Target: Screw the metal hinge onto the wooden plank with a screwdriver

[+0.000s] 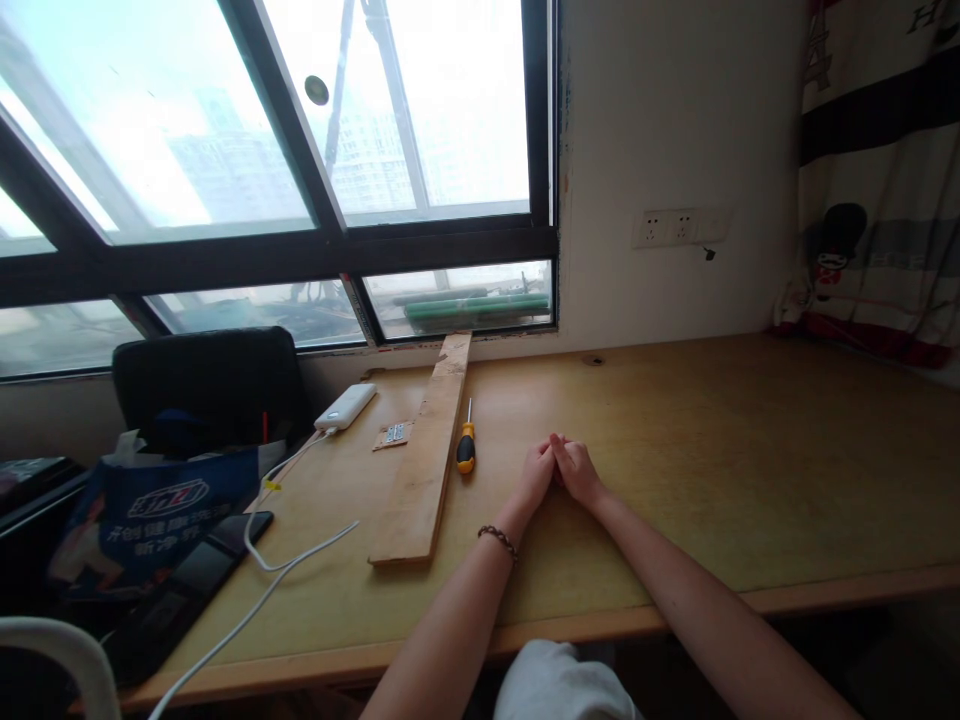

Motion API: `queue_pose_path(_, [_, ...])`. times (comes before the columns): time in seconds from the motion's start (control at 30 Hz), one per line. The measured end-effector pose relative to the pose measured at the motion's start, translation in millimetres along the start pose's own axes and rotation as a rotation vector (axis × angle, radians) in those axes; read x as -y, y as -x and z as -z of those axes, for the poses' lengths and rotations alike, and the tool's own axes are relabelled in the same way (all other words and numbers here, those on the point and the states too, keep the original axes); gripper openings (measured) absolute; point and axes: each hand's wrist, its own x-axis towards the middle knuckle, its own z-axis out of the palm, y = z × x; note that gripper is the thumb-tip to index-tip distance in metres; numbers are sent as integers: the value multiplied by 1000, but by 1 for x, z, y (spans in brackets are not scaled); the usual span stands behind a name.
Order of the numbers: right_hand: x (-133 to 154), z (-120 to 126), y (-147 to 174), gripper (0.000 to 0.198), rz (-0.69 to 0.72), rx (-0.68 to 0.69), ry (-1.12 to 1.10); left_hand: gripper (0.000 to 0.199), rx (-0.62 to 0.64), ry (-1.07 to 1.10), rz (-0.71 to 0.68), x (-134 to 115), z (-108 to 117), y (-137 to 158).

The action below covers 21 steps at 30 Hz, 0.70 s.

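My left hand (537,474) and my right hand (576,468) rest together on the table, closed, with their fingers pressed against each other. No object shows in either one. A braided bracelet (498,541) circles my left wrist. Just left of my hands lies a yellow and black screwdriver (466,448), its shaft pointing at the window. Beside it a long wooden board (420,470) runs from near the table's front to the window sill. On the board's left side sits a small piece of cardboard (394,434) bearing several small light-coloured items too small to make out.
A white power bank (346,407) with a white cable (300,560) lies on the left of the wooden table (712,450). A dark phone-like slab (202,570), a blue bag (165,510) and a black chair (206,385) stand left. Sockets (667,228) and a curtain (877,190) are at right.
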Motion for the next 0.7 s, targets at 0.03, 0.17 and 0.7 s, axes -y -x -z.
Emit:
queue_pose_path(0.03, [0, 0, 0, 64, 3, 0, 3, 39, -3, 1, 1, 0, 0, 0])
queue_pose_path(0.17, [-1, 0, 0, 65, 12, 0, 16, 39, -2, 7, 0, 1, 0, -1])
queue_pose_path(0.7, [-3, -1, 0, 64, 20, 3, 29, 37, 23, -16, -20, -1, 1, 1])
